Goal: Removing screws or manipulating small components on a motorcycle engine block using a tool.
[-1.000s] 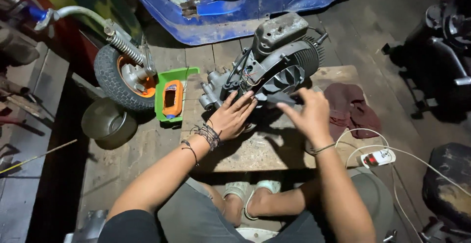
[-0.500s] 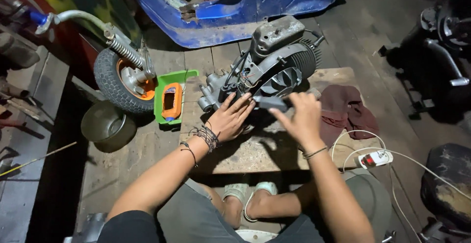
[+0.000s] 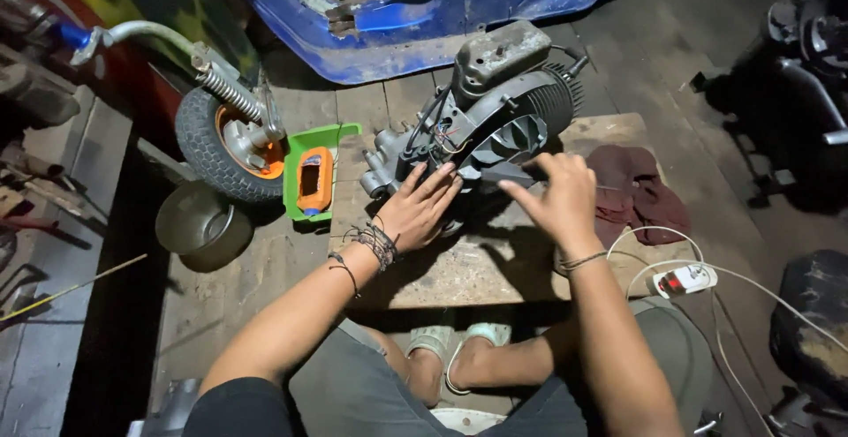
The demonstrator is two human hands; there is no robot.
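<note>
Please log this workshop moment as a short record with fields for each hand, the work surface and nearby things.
left hand: flat, fingers spread, pressed on the grey finned metal scooter engine
right hand: open, fingertips at the engine's lower edge
surface: worn wooden board
nearby: dark red rag, green plastic tray, small orange-rimmed wheel, round metal bowl

Orange oil bottle [image 3: 314, 181] — flat in green tray [image 3: 340, 133], beside small wheel [image 3: 228, 144], no labels legible
</note>
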